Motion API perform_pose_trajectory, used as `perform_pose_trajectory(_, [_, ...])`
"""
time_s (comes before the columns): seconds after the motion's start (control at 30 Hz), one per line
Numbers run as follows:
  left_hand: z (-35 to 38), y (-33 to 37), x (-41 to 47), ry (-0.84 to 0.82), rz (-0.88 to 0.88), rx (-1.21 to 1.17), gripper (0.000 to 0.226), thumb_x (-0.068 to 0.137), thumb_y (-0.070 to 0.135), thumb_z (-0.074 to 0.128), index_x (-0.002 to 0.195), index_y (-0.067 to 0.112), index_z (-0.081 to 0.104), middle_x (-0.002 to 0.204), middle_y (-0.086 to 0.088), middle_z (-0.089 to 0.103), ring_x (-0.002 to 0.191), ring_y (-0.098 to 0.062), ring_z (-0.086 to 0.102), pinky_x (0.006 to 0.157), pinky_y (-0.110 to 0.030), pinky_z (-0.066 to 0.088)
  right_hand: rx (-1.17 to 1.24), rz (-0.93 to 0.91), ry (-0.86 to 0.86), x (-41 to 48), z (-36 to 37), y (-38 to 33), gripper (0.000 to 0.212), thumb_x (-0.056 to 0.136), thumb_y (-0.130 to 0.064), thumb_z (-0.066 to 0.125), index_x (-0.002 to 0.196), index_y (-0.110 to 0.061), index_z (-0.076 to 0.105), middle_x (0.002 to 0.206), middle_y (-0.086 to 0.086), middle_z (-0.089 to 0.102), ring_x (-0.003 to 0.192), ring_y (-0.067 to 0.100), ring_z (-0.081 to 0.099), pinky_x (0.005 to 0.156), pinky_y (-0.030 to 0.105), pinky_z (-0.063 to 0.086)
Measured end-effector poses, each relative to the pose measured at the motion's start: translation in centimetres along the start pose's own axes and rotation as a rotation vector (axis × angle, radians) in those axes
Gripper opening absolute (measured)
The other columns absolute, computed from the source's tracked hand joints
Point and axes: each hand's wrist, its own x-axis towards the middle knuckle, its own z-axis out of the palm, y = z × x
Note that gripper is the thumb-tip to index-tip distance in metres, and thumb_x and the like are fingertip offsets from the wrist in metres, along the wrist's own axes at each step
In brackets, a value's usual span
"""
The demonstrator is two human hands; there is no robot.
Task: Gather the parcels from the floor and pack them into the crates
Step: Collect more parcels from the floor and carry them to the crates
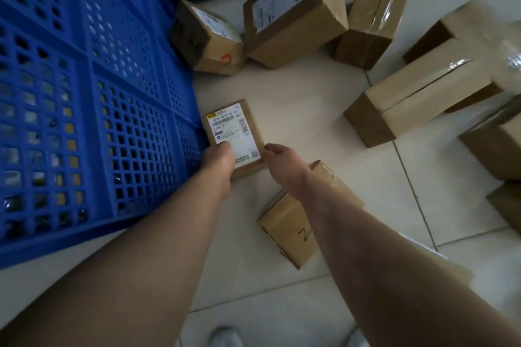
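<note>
1. Target: flat brown cardboard parcel [234, 135] with a white shipping label. It lies on the pale tiled floor [310, 110], one long edge against the foot of the blue perforated plastic crate [93, 110].
2. Your left hand [218, 160]: thumb is on the label and the fingers are curled under the near corner on the crate side. Reads as clamped on the parcel.
3. Your right hand [279, 163]: at the parcel's edge away from the crate, fingers loosely curled. Can't tell whether they touch or grip the edge.
4. Step in hand, my read: pick-up. The parcel still looks flat on the floor, not yet lifted.
5. Done so far: can't confirm. The crate's open top is out of view. Blurred shapes show through the mesh, too vague to count as parcels.
6. Left on the floor:
   - small brown box with an orange mark [208, 42], touching the crate's far corner
   - large brown box with a white label [293, 14], just beside that, further from the crate
   - tall tape-wrapped brown box [372, 14], next outward
   - long pale cardboard box [417, 104], well apart from the crate, with more boxes beyond it at the frame edge
   - brown box with a handwritten mark [290, 228], near the crate, under your right forearm
7. Judgement: early to mid-task, and most of the visible load is unpacked.
</note>
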Motion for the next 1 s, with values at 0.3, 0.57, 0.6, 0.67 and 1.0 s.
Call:
perform_pose_trajectory(0.3, [1.4, 2.7, -5.0, -0.076, 0.132, 0.041, 0.025, 0.099, 0.022, 0.044, 0.115, 0.014, 0.061, 0.106, -0.007, 0.069, 0.088, -0.025, 0.065, 0.068, -0.032, 0.052, 0.197, 0.03, 0.106, -3.6, -5.2, -1.1, 0.032, 0.1, -0.025, 0.05, 0.128, -0.015, 0.061, 0.119, 0.0, 0.064, 0.103, 0.017, 0.057, 0.084, 0.028, 0.044])
perform_pose_trajectory(0.57, [3.4, 5.2, -11.3, -0.109, 0.185, 0.031, 0.025, 0.103, 0.022, 0.04, 0.081, 0.018, 0.051, 0.079, 0.004, 0.06, 0.073, -0.009, 0.052, 0.084, -0.032, 0.043, 0.327, 0.049, 0.171, -7.3, -11.7, -3.9, 0.016, 0.101, -0.027, 0.049, 0.108, -0.018, 0.06, 0.112, 0.006, 0.064, 0.105, 0.021, 0.059, 0.095, 0.042, 0.047])
perform_pose_trajectory(0.6, [3.7, 5.5, -11.5, -0.114, 0.188, 0.04, 0.028, 0.104, 0.022, 0.04, 0.078, 0.018, 0.05, 0.078, 0.004, 0.06, 0.075, -0.011, 0.055, 0.088, -0.034, 0.044, 0.328, 0.053, 0.171, -7.3, -12.3, -4.0, 0.012, 0.101, -0.027, 0.049, 0.102, -0.021, 0.058, 0.11, 0.004, 0.063, 0.102, 0.019, 0.058, 0.095, 0.042, 0.047])
perform_pose_trajectory(0.67, [4.4, 5.8, -11.3, -0.116, 0.196, 0.049, 0.03, 0.103, 0.021, 0.04, 0.075, 0.02, 0.051, 0.081, 0.001, 0.063, 0.086, -0.018, 0.061, 0.097, -0.037, 0.048, 0.322, 0.053, 0.173, -6.4, -13.1, -3.9, 0.008, 0.1, -0.029, 0.049, 0.097, -0.024, 0.055, 0.106, 0.0, 0.062, 0.102, 0.018, 0.058, 0.097, 0.041, 0.048])
perform_pose_trajectory(1.0, [7.9, 4.9, -3.2, -0.208, 0.164, 0.055, 0.026, 0.102, 0.025, 0.044, 0.082, 0.02, 0.06, 0.106, -0.005, 0.067, 0.095, -0.019, 0.057, 0.088, -0.03, 0.041, 0.315, 0.07, 0.199, 2.3, -11.8, -1.0, 0.017, 0.098, -0.025, 0.051, 0.108, -0.013, 0.057, 0.111, 0.007, 0.066, 0.106, 0.025, 0.062, 0.084, 0.035, 0.051])
